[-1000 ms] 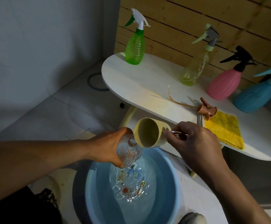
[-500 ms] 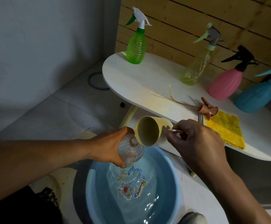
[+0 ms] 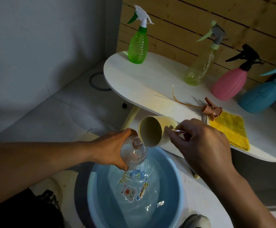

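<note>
My left hand point(image 3: 111, 149) grips a clear ribbed bottle point(image 3: 133, 154) with an open brown neck, held above a blue basin point(image 3: 176, 195) of water. My right hand point(image 3: 199, 142) holds a cream cup point(image 3: 157, 131) by its handle, tipped on its side. The cup's rim sits right at the bottle's neck. A brown spray head point(image 3: 212, 109) with a long thin tube lies on the white table point(image 3: 150, 84), apart from the bottle.
On the table stand a green spray bottle point(image 3: 138, 46), a clear yellowish one point(image 3: 199, 68), a pink one point(image 3: 227, 84) and a blue one point(image 3: 259, 97). A yellow cloth point(image 3: 229, 130) lies near the table's front edge. Cartoon stickers show on the basin's bottom.
The cup has tipped a little further toward the bottle's neck. The water in the basin has grown calmer. Both hands stay in nearly the same place.
</note>
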Tool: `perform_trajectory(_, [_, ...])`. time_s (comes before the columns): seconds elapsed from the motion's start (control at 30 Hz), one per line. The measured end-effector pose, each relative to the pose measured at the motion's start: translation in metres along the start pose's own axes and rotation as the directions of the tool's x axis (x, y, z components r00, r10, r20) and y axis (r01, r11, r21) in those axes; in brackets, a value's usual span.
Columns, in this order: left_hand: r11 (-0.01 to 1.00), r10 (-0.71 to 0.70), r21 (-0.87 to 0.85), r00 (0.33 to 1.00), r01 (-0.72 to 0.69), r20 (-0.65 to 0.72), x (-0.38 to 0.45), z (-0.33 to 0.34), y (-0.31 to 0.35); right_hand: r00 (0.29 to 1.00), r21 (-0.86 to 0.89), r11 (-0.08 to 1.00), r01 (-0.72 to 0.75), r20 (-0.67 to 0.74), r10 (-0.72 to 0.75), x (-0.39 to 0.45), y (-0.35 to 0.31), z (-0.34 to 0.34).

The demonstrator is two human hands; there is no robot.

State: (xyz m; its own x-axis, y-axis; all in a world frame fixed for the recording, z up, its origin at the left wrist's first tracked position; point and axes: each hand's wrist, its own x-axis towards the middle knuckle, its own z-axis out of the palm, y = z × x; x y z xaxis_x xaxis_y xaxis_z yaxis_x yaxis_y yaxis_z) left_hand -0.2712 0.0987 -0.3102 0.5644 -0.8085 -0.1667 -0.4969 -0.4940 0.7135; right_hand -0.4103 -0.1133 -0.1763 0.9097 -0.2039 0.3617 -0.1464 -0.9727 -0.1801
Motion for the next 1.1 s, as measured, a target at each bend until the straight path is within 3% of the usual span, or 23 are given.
perform_trajectory(1.1, [0.999, -0.021, 0.04, 1.0, 0.021, 0.009, 0.0041, 0.0031, -0.0042, 0.993, -0.098, 0.991, 0.091, -0.068, -0.098, -0.001, -0.0069, -0.0053])
